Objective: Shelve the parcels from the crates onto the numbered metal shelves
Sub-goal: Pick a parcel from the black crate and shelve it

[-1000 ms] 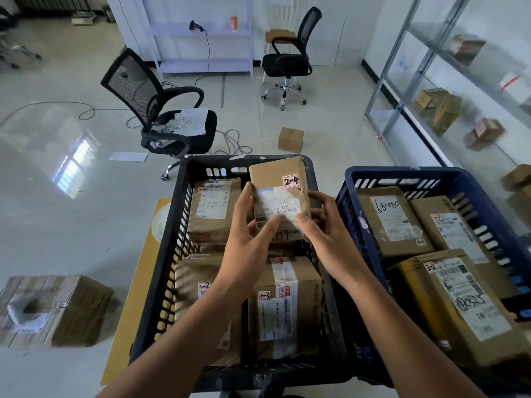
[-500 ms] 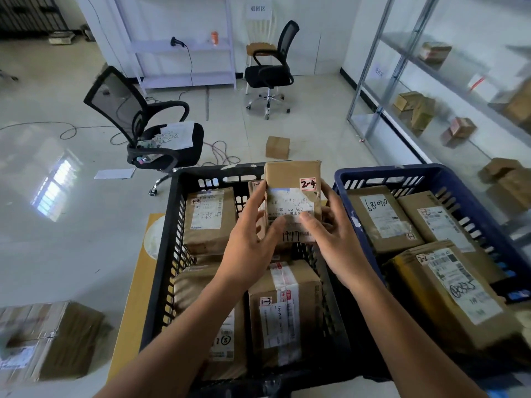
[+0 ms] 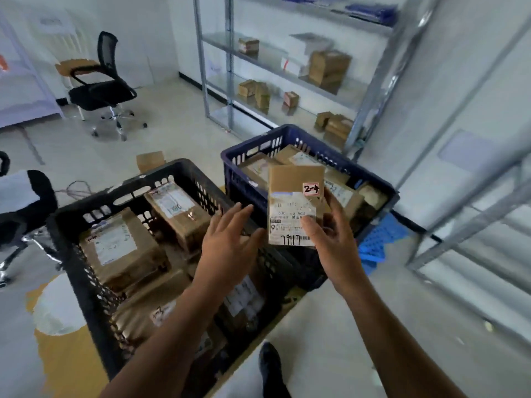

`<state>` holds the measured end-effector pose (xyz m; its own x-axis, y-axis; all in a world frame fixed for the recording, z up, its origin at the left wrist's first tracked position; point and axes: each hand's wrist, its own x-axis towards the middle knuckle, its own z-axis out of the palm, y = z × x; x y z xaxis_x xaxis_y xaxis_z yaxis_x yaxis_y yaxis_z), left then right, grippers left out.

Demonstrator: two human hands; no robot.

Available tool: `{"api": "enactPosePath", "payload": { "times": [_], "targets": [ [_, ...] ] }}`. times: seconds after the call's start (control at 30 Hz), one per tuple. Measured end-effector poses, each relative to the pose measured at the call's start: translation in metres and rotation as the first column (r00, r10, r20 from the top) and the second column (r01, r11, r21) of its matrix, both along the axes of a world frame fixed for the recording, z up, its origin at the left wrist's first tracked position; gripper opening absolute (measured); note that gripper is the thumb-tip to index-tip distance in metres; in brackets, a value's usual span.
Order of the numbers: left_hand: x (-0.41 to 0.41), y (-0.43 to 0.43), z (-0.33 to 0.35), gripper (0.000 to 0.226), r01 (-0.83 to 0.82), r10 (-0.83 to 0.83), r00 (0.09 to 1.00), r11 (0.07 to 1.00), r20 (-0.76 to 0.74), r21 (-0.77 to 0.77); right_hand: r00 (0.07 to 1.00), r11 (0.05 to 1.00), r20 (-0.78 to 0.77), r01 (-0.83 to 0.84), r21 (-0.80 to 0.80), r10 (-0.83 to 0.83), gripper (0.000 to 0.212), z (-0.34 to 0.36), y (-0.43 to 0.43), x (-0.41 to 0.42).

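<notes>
Parcel (image 3: 294,203), head view: upright, long axis vertical, label and "2-4" sticker facing the camera, held above the blue crate (image 3: 373,179). Right hand (image 3: 330,242) grips its lower right edge. Left hand (image 3: 227,245) released, fingers spread, over the black crate (image 3: 94,282). Shelves (image 3: 287,70) behind.

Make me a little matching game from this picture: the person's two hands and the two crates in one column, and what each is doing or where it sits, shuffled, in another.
Column one
1. left hand
2. right hand
3. black crate
4. blue crate

Column two
A. holds the parcel marked 2-4
B. sits nearer the metal shelves
C. open, fingers spread, holding nothing
D. stands farther from the shelves, beneath the empty hand

Pairs: 1-C, 2-A, 3-D, 4-B
</notes>
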<state>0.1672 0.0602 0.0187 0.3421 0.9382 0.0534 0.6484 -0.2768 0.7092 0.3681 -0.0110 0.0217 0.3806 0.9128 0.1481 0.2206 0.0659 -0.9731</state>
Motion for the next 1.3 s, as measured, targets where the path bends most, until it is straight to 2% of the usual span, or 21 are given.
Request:
{"api": "enactPosePath", "payload": {
  "times": [0.2,0.43,0.73,0.93,1.07,1.3],
  "targets": [
    [0.072,-0.061,-0.006,0.067,0.218,-0.218,0.976,0.976,0.003,-0.008,0.952,0.957,-0.101,0.288,-0.014,-0.288,0.064,-0.008,-0.112,0.048],
    [0.181,-0.148,-0.005,0.068,0.477,-0.472,0.877,0.878,-0.094,0.043,0.816,0.830,-0.185,0.558,0.001,-0.548,0.064,-0.012,-0.245,0.113],
    [0.380,-0.326,-0.011,0.070,0.781,-0.769,0.622,0.622,-0.150,0.055,0.628,0.643,-0.183,0.766,-0.031,-0.757,0.063,-0.018,-0.462,0.244],
    [0.501,-0.443,-0.014,0.069,0.882,-0.865,0.471,0.458,-0.173,0.113,0.483,0.505,-0.202,0.860,-0.076,-0.852,0.060,-0.021,-0.594,0.327],
    [0.567,-0.498,-0.021,0.067,0.931,-0.909,0.364,0.346,-0.201,0.119,0.362,0.393,-0.238,0.915,-0.096,-0.901,0.068,-0.029,-0.655,0.370],
    [0.700,-0.569,-0.050,0.065,0.982,-0.958,0.181,0.164,-0.223,0.092,0.194,0.233,-0.256,0.963,-0.133,-0.947,0.062,-0.063,-0.721,0.464]
  ]
}}
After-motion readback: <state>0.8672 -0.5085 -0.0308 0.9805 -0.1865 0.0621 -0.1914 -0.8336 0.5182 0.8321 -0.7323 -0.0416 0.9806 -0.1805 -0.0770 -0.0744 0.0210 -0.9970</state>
